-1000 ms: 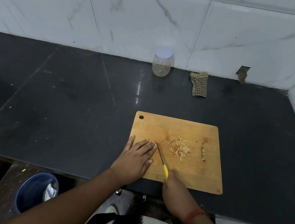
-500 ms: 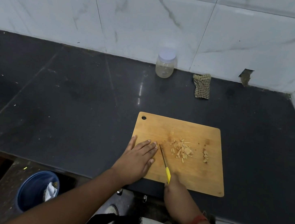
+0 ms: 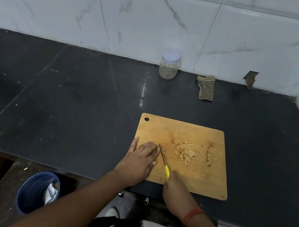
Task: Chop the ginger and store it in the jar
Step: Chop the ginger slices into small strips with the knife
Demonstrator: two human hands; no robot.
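The right hand [image 3: 175,186] gripped the yellow-handled knife [image 3: 164,162]; the flat left hand [image 3: 143,155] pressed ginger hidden beneath, its fingertips touching the blade, so a slip risked a cut; the lidded clear plastic jar [image 3: 169,64] stood at twelve o'clock of the chopped ginger pile [image 3: 184,153].

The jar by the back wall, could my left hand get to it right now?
Probably yes. The left hand lies flat on the cutting board holding nothing, and bare counter lies between it and the jar, though it looks a long reach.

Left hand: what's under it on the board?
The left hand lies flat on the cutting board, fingertips beside the knife blade. A bit of ginger peeks out at the fingertips; anything else beneath is covered.
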